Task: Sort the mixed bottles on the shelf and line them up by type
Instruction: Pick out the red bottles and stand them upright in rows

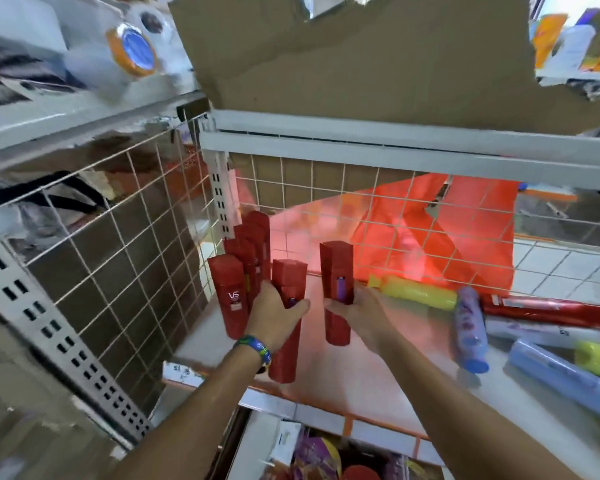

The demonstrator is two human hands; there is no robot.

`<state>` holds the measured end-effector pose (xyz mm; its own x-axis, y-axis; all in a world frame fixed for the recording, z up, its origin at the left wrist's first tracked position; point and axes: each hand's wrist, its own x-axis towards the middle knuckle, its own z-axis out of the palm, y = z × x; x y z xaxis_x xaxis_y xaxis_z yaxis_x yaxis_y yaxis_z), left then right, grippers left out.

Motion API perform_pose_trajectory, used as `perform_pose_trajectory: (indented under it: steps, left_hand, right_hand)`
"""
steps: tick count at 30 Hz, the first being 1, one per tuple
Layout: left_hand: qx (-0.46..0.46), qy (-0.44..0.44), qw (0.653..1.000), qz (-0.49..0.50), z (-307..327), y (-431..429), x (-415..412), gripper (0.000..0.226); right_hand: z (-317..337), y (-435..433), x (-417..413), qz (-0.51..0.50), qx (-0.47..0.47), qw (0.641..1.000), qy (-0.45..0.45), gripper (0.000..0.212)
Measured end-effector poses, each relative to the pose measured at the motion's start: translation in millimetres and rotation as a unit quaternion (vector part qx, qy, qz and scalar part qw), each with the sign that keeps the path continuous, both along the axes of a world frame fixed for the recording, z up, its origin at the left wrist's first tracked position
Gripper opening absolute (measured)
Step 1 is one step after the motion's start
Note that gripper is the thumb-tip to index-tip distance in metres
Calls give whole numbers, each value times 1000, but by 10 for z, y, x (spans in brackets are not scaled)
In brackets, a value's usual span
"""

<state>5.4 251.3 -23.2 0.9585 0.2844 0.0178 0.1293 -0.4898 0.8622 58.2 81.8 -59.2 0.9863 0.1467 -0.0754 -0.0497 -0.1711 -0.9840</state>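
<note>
**A:** What stands at the far left of the shelf [343,386]?

**B:** A row of red bottles [253,237] stands upright in the back corner against the wire grid [118,244]. A red VS bottle [230,299] is at its front end.

**A:** And the hands?

**B:** The left hand [274,313], with a woven wristband [253,348] at the wrist, has its fingers wrapped round the nearer red bottle [288,282]. That bottle is upright, just beside the VS one. The right hand [357,311] clasps the farther red bottle [336,268] round its lower half, also upright. There is a small gap between the two. I cannot tell whether either base touches the shelf.

**A:** Further right?

**B:** There are bottles lying on their sides. First comes a yellow bottle [416,294] along the back grid, then a lilac bottle [468,334]. After those are a long red bottle [551,311] and a white bottle [541,336] just in front of it. A blue bottle [561,379] and a yellow-green bottle [596,358] lie at the right edge. An orange plastic bag [465,237] hangs behind the grid.
</note>
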Motion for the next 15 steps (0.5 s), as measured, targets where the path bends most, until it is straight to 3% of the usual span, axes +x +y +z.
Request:
perform_pose_trajectory:
  steps: [6,11,15]
  left_hand:
    - [48,10,999,4,-33,38,64,41]
    - [58,-5,998,6,34,27,80,58]
    - [56,-22,998,28,93,22,106,53]
  right_hand:
    - [-60,238,333,-16,30,999,-2,52]
    - [-81,383,559,-10,-7,999,-33,32]
    - [-191,452,762,21,-15,999,-40,41]
